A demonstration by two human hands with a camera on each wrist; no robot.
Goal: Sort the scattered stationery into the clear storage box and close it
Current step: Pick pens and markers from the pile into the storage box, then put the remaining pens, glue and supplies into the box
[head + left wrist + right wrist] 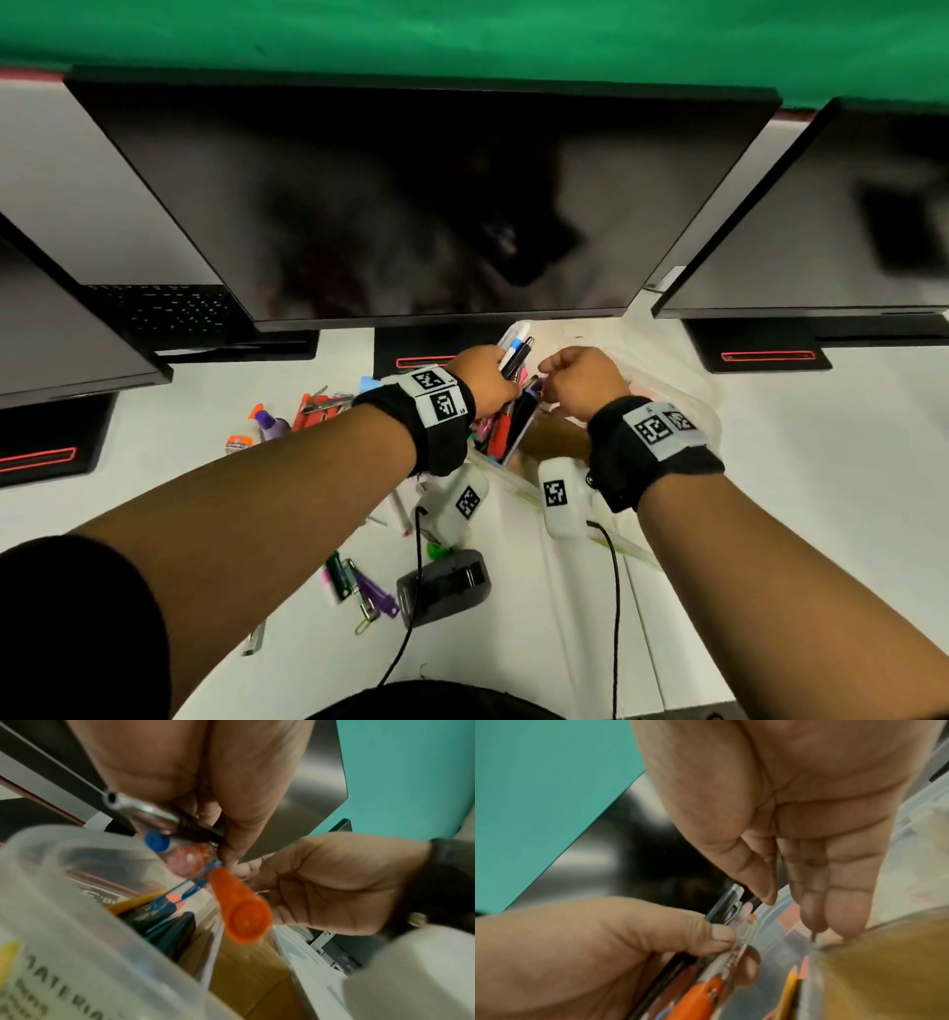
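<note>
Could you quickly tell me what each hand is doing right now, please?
Left hand: grips a bundle of pens, black, blue-capped and orange.
Right hand: fingers straight, fingertips over the clear plastic storage box, holding nothing.

White desk (pixel 821 462) carries loose stationery: purple-capped glue bottle (pixel 271 422), red-orange utility knife (pixel 316 408), purple binder clips (pixel 372 596). Dark grey stapler (pixel 444 586) lies just beside the clips. Black monitor bases (pixel 760 349) stand at the rear.

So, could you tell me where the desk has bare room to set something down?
Bare white desk lies right of the clear storage box, before the right monitor base. Left of the glue bottle is free too. It is crowded between the forearms, around the stapler.
</note>
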